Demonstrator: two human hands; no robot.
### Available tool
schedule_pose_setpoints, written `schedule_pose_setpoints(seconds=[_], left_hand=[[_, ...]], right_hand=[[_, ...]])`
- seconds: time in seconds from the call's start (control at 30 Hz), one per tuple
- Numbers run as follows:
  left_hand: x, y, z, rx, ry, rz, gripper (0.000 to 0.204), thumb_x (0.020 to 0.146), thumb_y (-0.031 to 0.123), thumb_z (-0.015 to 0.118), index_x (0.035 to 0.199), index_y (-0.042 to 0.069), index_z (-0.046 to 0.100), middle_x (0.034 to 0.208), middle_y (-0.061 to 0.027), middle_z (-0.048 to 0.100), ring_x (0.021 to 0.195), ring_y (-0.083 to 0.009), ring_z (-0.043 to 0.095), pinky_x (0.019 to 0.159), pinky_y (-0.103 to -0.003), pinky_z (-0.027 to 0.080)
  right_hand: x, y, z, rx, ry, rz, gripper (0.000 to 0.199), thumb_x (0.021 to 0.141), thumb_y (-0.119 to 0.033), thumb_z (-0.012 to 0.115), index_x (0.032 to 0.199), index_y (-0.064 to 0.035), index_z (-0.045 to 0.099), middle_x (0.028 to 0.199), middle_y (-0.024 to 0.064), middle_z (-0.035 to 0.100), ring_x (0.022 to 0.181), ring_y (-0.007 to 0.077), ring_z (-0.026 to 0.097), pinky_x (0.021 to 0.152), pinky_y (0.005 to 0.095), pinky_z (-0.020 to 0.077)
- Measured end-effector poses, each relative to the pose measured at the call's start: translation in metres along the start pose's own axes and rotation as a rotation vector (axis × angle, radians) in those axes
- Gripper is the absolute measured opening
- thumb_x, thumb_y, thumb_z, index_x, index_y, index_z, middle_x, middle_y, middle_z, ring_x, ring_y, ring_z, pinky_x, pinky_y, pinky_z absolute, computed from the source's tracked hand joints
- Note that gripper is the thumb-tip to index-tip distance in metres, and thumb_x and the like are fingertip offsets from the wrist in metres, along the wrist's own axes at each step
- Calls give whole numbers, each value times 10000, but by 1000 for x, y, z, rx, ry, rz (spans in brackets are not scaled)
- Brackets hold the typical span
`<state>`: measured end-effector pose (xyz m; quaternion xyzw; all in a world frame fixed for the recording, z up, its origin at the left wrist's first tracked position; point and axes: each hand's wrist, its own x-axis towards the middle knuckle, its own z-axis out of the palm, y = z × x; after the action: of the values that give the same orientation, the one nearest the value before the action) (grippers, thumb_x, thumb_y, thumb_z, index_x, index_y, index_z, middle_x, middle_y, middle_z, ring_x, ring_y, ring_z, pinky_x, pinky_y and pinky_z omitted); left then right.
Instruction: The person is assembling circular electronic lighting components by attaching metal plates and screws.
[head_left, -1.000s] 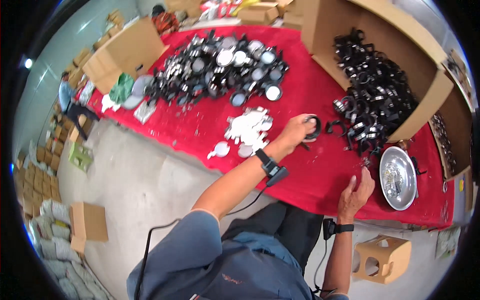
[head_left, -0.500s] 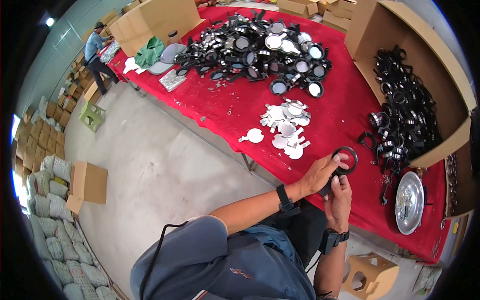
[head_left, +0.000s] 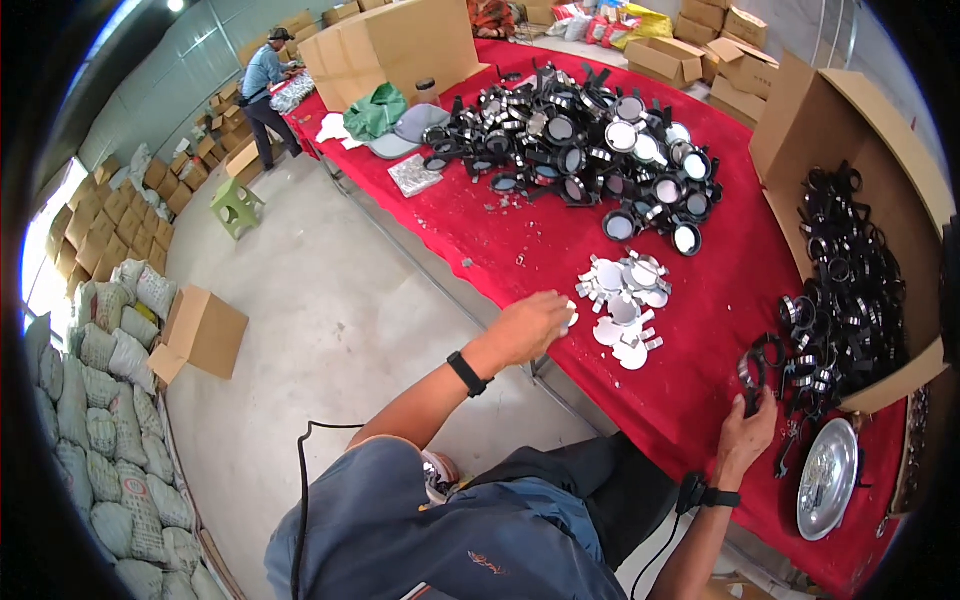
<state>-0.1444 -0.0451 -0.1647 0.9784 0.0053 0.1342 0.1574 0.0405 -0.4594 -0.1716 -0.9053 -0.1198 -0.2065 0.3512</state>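
Note:
At the table's near edge, my left hand (head_left: pixel 530 328) has its fingers bent over a white round disc (head_left: pixel 572 314), whose rim shows past the fingertips. The grip itself is partly covered by the hand. Just right of it lies a small pile of white discs with tabs (head_left: pixel 625 300). My right hand (head_left: pixel 748 432) holds a black ring with a handle (head_left: pixel 750 372) upright by its lower end. Close behind that ring, a loose black ring (head_left: pixel 773 348) lies on the red cloth.
A large heap of black-rimmed discs (head_left: pixel 570 150) covers the table's far part. At right, an open carton (head_left: pixel 800 130) spills black rings (head_left: pixel 850 270); a metal dish (head_left: pixel 828 480) sits nearer. A cap (head_left: pixel 420 122) lies far left. A person (head_left: pixel 262 90) stands beyond.
My hands have parted from the black ring they were both on. The left went left to the lone white disc; the right moved right with the ring. The view has shifted.

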Motion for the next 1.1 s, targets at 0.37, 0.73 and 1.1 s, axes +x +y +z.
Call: schedule_pose_setpoints(seconds=[0.37,0.73,1.1], left_hand=[[-12,-11,12,62,-47,59,364,905,71,768,1268,48,749,1320,-142,758,1268,-374,696,1094,-467,579],[-9,14,-10,-125,365,-108,176,996,101,748,1123,53,859,1053,-102,809,946,-284,753,881,-424,607],[66,153,8,-1836,245,-575,184,1141,213,680,1269,81,691,1134,-55,770,1067,-166,705,961,-394,582]], right_hand=[[-20,16,9,-130,-185,23,612,913,-176,877,1444,42,667,1195,250,727,1115,460,713,980,530,561],[-36,-20,-35,135,107,210,460,959,-92,822,1391,26,713,1116,154,721,987,280,724,873,389,579],[-58,-133,-1,736,-358,67,462,927,-67,860,1361,25,729,1130,154,787,940,214,776,797,353,619]])
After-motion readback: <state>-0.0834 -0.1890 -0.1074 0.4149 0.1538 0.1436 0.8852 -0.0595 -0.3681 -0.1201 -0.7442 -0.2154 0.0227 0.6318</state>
